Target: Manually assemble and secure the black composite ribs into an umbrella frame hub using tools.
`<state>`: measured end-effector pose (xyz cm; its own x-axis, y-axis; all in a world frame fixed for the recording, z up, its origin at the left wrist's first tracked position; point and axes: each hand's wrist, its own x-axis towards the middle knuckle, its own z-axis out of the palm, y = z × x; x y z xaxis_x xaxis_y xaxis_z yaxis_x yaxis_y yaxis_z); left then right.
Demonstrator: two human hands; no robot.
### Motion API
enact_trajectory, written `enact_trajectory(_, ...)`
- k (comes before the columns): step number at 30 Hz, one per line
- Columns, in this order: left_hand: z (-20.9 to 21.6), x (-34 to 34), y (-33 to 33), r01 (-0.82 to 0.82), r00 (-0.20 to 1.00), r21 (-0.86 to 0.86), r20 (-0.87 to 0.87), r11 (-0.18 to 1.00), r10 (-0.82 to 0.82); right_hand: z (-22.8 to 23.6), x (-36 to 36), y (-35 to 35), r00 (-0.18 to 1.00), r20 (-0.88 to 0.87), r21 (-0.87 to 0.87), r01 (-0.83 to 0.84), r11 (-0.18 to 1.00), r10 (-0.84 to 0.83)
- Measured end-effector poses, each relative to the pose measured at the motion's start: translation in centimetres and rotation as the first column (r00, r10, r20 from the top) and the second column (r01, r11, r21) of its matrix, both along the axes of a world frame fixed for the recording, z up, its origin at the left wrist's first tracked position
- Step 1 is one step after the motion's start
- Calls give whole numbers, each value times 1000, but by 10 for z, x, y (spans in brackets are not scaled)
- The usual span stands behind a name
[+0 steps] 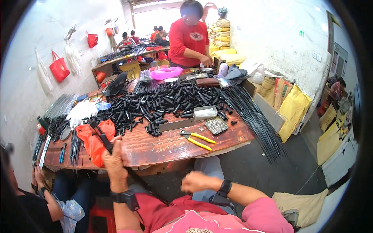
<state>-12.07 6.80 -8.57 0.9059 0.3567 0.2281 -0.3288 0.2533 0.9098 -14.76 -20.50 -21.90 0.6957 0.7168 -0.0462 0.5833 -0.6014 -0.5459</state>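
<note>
My left hand (115, 157) is wrapped round a long, thin black rod (136, 178) with a thicker upper end. The rod slants from above the table's front edge down toward my lap. My right hand (198, 181) is curled closed above my lap, apart from the rod; what its fingers hold, if anything, is hidden. Behind my left hand lies an orange plastic bag (97, 141). Yellow-handled pliers (200, 140) rest near the table's front edge, beside a small tray of metal pieces (216, 126) and a clear box of thin pale pieces (205, 113).
Short black tubular parts (155, 99) are heaped across the wooden table (167, 143). Long black rods (252, 120) jut over its right edge. Across it stands a person in red (188, 42); another person's hands (39, 176) are at lower left. Yellow sacks (295, 110) line the right wall.
</note>
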Motion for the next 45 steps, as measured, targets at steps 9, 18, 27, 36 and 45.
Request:
enact_trajectory(9, 71, -54, 85, -93, 920, -61, 377, 994, 109, -91, -63, 5, 886, -402, -29, -266, 963, 233)
enact_trajectory(18, 23, -56, 63, 495, 813, -497, 553, 712, -179, 8, -46, 2, 944, -327, 393, 94, 915, 43)
enact_trajectory(27, -54, -54, -45, 237, 937, -854, 74, 464, -341, 97, -64, 11, 958, -140, 895, 14, 445, 251)
enact_trajectory(36, -108, -116, -66, 660, 466, -245, -608, 710, -643, 113, -32, -25, 923, -386, 646, 270, 714, 1)
enact_trajectory(45, -50, -67, -45, 287, 958, 268, -50, 920, -284, 93, 5, 24, 833, -552, 261, 117, 958, 49)
